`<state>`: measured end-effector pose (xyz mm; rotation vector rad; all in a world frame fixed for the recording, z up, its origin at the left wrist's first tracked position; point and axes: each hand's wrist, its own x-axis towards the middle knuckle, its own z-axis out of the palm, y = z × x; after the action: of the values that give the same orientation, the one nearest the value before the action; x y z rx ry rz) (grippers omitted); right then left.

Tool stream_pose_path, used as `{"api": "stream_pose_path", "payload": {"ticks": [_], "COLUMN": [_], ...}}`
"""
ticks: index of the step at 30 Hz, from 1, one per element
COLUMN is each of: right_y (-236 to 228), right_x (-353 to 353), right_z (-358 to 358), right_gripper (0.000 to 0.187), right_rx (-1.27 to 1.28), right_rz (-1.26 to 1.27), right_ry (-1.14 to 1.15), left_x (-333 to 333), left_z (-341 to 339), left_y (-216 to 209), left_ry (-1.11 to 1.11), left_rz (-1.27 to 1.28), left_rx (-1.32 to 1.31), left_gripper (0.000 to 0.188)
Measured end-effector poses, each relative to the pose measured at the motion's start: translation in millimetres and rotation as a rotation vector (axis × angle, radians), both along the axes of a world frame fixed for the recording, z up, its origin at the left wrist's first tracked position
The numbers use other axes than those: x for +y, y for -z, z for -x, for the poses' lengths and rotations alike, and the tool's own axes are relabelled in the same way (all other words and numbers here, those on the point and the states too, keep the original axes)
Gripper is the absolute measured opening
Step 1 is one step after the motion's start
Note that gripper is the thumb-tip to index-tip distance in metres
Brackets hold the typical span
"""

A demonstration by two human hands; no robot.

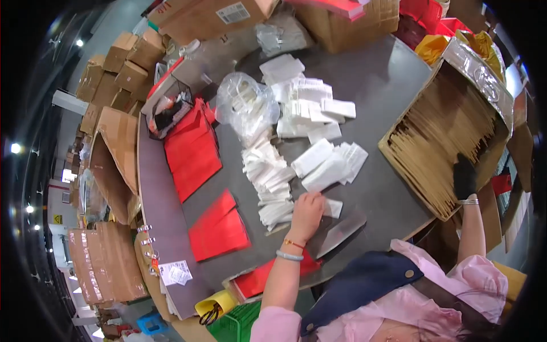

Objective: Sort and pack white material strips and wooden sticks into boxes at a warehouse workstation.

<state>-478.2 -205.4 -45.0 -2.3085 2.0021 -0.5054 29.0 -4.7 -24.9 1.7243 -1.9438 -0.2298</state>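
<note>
My bare left hand (308, 215), a grey band and a thin bracelet at its wrist, is closed at the near end of a row of white paper slips (268, 176). Another white slip (333, 208) shows beside its fingers; whether they grip it is hidden. My right hand (464, 178), in a black glove, reaches into an open cardboard box (413, 117). Its fingers stretch out along tightly packed brown card-like sheets (421, 171). More white slips (330, 162) lie in fanned bundles ahead of the left hand. A clear plastic sleeve (342, 235) rests just right of it.
Red paper packets (194, 154) lie on the left of the grey table (393, 196), next to a wire basket (169, 111). A clear plastic bag (245, 105) sits mid-table. At the front edge are a yellow holder with scissors (216, 308) and a green crate (236, 322). Cartons (102, 262) stand left.
</note>
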Motion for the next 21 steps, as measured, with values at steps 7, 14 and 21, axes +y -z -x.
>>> {"api": "stream_pose_path", "payload": {"ticks": [7, 14, 21], "right_y": [-68.6, -107.9, -103.9], "right_x": [26.8, 76.1, 74.8], "right_z": [-78.0, -199.8, -217.5], "right_gripper": [0.025, 0.024, 0.025], "right_rx": [-0.732, -0.454, -0.527], "right_rz": [-0.096, -0.354, -0.287], "right_ry": [-0.025, -0.717, -0.698], "left_x": [11.1, 59.1, 67.7], "left_z": [-2.4, 49.7, 43.8], "left_y": [-21.4, -47.6, -78.1], "left_ry": [-0.135, -0.157, -0.533], "left_rz": [-0.248, -0.205, -0.177], "left_rx": [0.019, 0.226, 0.884], "left_gripper": [0.022, 0.013, 0.018]}}
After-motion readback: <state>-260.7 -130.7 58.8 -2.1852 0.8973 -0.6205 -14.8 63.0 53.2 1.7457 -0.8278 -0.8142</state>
